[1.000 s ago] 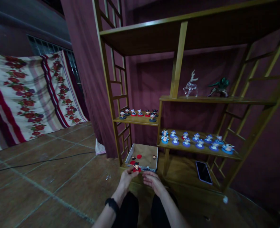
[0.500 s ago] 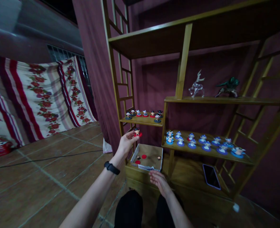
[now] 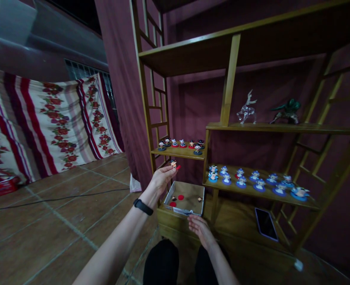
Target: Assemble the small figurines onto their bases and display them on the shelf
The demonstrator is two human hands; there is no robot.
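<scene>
My left hand (image 3: 160, 179) pinches a small figurine (image 3: 173, 163) with a red round base, holding it just below the front of the small left shelf (image 3: 179, 152). On that shelf stand several figurines (image 3: 192, 143) on red and dark bases. My right hand (image 3: 201, 228) hangs by the near edge of a shallow cardboard box (image 3: 203, 198), its fingers stretched out and nothing in them. Inside the box lie a red disc (image 3: 180, 197), a second red disc (image 3: 173, 204) and two small dark-haired figurine pieces (image 3: 199, 199).
Rows of figurines on blue and purple bases (image 3: 259, 185) fill the right shelf. A phone (image 3: 266, 224) lies on the lowest board. Higher up stand a clear deer figure (image 3: 247, 109) and a dark green figure (image 3: 287, 111). A black cable (image 3: 73, 195) crosses the tiled floor.
My left hand has shifted very slightly to the right with the figurine, which has turned and tilted a little. The view has moved slightly; my right hand stays by the box.
</scene>
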